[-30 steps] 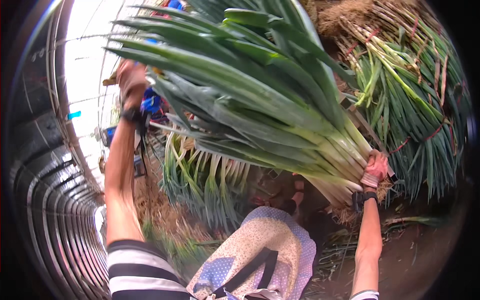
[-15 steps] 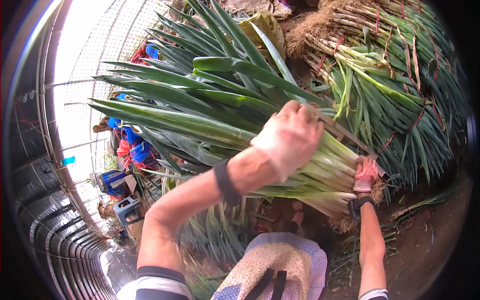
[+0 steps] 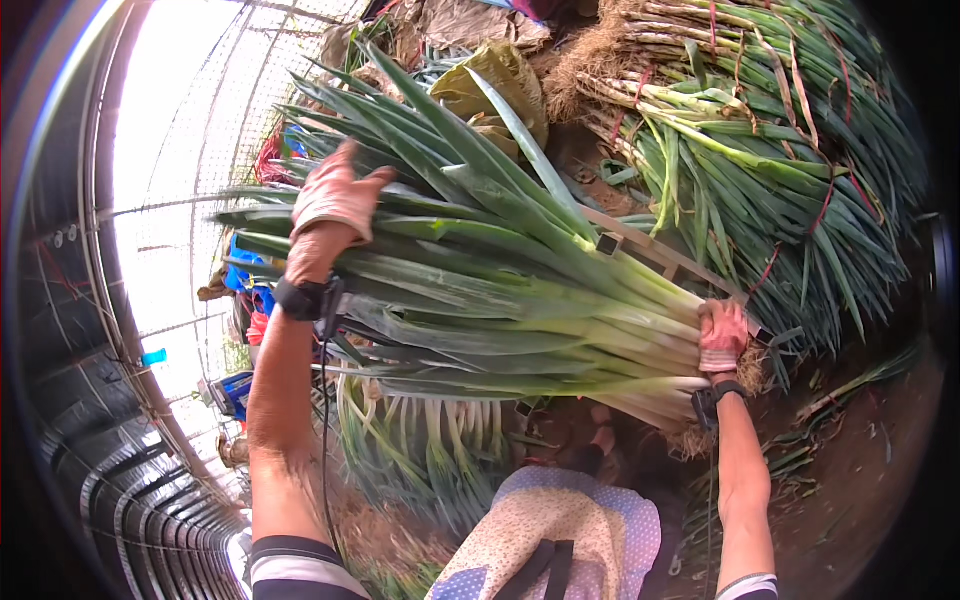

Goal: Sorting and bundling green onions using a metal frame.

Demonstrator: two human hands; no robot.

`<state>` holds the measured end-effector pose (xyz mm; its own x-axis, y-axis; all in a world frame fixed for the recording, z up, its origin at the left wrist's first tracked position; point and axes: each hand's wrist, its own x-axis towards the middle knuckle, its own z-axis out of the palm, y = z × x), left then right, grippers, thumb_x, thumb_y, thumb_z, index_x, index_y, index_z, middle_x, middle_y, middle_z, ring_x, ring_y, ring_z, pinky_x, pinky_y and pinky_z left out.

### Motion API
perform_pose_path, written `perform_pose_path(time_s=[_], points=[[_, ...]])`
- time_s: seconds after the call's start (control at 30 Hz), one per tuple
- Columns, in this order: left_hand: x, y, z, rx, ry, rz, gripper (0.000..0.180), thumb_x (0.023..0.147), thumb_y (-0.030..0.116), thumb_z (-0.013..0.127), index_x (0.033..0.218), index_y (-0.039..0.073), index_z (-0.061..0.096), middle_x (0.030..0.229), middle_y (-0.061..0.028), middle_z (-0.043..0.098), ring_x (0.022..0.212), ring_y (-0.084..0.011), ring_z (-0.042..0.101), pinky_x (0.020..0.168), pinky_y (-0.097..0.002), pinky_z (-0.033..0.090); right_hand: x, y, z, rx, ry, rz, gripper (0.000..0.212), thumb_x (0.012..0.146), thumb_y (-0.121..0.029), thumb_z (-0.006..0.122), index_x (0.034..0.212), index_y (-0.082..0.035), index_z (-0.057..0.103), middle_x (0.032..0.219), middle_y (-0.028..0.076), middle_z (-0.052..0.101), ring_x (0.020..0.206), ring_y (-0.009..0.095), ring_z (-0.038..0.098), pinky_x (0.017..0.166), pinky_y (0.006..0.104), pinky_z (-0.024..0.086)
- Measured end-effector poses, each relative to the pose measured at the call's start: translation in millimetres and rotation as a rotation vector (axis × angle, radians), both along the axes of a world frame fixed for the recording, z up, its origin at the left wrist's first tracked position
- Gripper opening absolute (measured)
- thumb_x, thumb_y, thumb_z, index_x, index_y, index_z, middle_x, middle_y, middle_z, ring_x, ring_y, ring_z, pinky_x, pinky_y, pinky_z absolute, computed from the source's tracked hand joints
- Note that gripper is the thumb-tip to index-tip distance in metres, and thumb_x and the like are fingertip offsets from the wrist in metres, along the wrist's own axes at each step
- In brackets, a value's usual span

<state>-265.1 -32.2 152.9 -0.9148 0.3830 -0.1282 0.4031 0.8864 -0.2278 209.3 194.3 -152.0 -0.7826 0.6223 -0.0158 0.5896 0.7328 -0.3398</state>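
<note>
A broad bundle of long green onions (image 3: 520,315) lies across the middle, leaf tips to the left, white stems and roots to the right. My right hand (image 3: 723,335), in a pinkish work glove, is pressed round the white stems just above the roots. Over the leaves at the left of the bundle is my left hand (image 3: 338,195), gloved too, its thumb spread away from the fingers. Whether it touches the leaves is hard to tell. A wooden frame (image 3: 660,252) shows partly under the bundle's far side.
Tied green onions (image 3: 760,180) with red bands are heaped at the far right. More green onions (image 3: 425,450) lie near my patterned apron (image 3: 560,530). A yellowish sack (image 3: 495,90) sits behind the bundle. Loose leaves litter the soil at lower right.
My left hand has moved from the upper stems leftward to the leaves, and its fingers have opened out. The right hand keeps its hold near the roots.
</note>
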Motion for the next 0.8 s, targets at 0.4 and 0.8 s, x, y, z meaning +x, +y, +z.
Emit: perform_pose_path(time_s=[0.4,0.8], points=[[100,114,-3,-0.012,-0.101,-0.635,0.058,0.090,0.043,0.064,0.138,0.012,0.053,0.132,-0.0163,0.059,0.128,-0.0331,0.050,0.109,-0.0433,0.038,-1,5,12,-0.062,-0.008,-0.025,0.025,0.087,-0.033,0.061,0.097,-0.011,0.066,0.097,0.012,0.063,0.096,0.033,0.057,0.085,0.0459,0.044],[104,200,-130,-0.643,-0.727,-0.665,0.037,0.092,0.037,0.051,0.099,0.008,0.073,0.093,-0.0182,0.071,0.087,-0.0357,0.069,0.079,-0.0428,0.054,-9,2,18,-0.143,-0.023,-0.037,0.026,0.086,-0.035,0.062,0.095,-0.011,0.064,0.098,0.013,0.062,0.101,0.034,0.054,0.087,0.0468,0.043]])
